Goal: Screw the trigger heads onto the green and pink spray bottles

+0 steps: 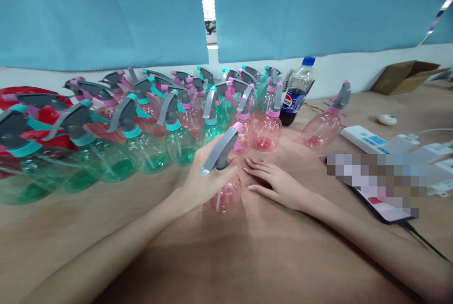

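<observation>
My left hand (pixel 203 174) is wrapped round the neck of a pink spray bottle (pixel 226 196) with a grey trigger head and pink nozzle. This bottle stands on the brown table (pixel 212 266) in front of me. To its right my right hand (pixel 272 181) lies flat on the table, fingers stretched out and holding nothing. Just beyond the hands stand a pink spray bottle (pixel 267 131) and a green spray bottle (pixel 181 148). My left fingers are partly hidden behind the bottle's head.
Several green and pink spray bottles crowd the left and back. A cola bottle (pixel 294 94) stands behind, with another pink spray bottle (pixel 322 127) to its right. A phone (pixel 385 205), a power strip (pixel 368 139), a white mouse-like object (pixel 387 119) and a cardboard box (pixel 403 77) lie at right.
</observation>
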Demonstrator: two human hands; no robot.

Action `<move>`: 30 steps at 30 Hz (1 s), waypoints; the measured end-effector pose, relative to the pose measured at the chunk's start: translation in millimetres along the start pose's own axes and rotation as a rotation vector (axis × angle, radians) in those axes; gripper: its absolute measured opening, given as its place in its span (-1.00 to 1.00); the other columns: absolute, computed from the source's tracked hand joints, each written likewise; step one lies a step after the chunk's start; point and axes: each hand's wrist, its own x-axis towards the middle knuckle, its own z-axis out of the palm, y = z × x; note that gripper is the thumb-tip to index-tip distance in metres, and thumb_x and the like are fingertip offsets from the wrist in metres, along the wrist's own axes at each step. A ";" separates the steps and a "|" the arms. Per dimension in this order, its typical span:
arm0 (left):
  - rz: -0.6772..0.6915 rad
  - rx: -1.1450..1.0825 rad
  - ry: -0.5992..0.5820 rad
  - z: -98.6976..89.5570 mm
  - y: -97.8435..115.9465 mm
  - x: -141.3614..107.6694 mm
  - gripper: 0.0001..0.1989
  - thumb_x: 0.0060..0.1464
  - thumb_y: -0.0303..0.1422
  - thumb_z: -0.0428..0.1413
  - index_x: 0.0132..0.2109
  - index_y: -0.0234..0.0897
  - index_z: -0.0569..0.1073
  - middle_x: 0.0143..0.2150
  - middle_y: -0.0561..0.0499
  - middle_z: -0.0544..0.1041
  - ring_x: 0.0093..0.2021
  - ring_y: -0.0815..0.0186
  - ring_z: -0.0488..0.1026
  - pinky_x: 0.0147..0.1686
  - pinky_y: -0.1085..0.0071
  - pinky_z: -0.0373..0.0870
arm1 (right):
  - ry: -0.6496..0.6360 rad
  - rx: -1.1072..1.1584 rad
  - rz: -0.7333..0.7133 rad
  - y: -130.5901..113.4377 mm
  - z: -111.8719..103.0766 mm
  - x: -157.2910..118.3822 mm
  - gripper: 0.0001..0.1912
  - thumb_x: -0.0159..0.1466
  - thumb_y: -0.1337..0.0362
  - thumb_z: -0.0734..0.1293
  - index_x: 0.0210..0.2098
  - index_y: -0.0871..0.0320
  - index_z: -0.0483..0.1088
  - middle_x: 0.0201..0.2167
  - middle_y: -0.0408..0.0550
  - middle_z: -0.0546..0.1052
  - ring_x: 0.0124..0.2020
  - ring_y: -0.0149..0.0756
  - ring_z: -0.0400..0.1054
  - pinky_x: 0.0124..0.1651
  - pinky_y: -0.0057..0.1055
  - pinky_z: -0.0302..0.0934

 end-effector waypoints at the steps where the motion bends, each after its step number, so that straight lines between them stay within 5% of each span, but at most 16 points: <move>1: -0.001 -0.004 0.002 0.5 0.1 0.1 -0.86 -0.08 -0.50 0.02 -0.36 -0.20 0.21 -0.52 0.19 0.16 -0.58 0.46 0.13 -0.57 0.43 0.08 | -0.003 -0.004 0.000 -0.2 -0.1 0.0 -0.43 0.36 -0.02 0.17 0.23 0.18 0.28 0.29 0.10 0.25 0.33 -0.05 0.06 0.32 0.02 0.02; 30: 0.020 -0.029 0.009 0.9 0.1 1.1 -0.87 -0.06 -0.50 0.03 -0.36 -0.21 0.21 -0.54 0.19 0.16 -0.59 0.47 0.12 -0.58 0.45 0.09 | -0.007 -0.001 0.002 1.9 0.9 -0.4 -0.43 0.36 -0.03 0.17 0.24 0.15 0.26 0.30 0.06 0.23 0.34 -0.09 0.05 0.33 0.01 0.00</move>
